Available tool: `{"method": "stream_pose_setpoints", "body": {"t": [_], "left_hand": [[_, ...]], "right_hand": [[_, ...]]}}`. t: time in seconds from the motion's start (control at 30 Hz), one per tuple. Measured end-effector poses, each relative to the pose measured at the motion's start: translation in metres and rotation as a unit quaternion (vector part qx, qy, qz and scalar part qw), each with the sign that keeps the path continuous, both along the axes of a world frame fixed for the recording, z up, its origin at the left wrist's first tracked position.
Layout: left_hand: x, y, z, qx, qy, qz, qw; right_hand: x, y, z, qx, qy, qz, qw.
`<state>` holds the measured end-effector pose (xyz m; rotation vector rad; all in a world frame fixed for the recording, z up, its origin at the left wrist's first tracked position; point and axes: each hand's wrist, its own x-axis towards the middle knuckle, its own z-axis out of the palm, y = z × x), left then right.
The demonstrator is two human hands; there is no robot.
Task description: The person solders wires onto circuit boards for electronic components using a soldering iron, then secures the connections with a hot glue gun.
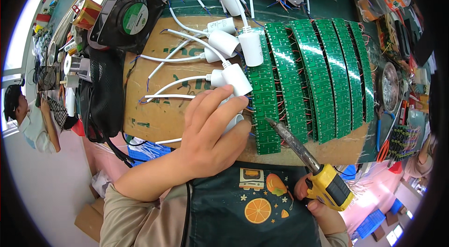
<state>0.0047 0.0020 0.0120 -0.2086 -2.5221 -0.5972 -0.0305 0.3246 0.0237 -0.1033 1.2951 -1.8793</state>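
Note:
My left hand (206, 134) is closed around a white cylindrical lamp socket (232, 123), mostly hidden under its fingers. The index fingertip reaches a second white socket (236, 80), whose cable runs up to the left. My right hand (306, 193), partly hidden, grips the yellow handle of a soldering iron (299, 148). Its tip points up and left, over the lower part of the leftmost green circuit board panel (265, 137); whether it touches cannot be told. More cabled sockets (223, 42) lie above my left hand, along that panel's left edge.
Several more board panels (318, 83) with red wires stand in rows on brown cardboard (154, 123). A black fan (128, 15) is at the far left. White sockets (229, 1) are heaped at the back. Orange-handled pliers (383, 148) lie right. Another person (32, 120) sits at left.

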Motion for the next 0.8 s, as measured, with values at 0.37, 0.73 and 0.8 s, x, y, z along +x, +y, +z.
{"method": "stream_pose_setpoints", "body": {"t": [0.37, 0.73, 0.8], "left_hand": [[0.000, 0.003, -0.011, -0.009, 0.021, 0.005, 1.000], [0.001, 0.004, -0.012, -0.020, 0.013, 0.011, 1.000], [0.001, 0.004, -0.011, -0.020, 0.012, 0.011, 1.000]], "right_hand": [[0.003, 0.000, -0.004, 0.095, 0.085, 0.046, 0.991], [0.003, 0.014, -0.014, 0.086, 0.040, 0.110, 0.989], [0.003, 0.013, -0.014, 0.092, 0.050, 0.132, 0.986]]}}
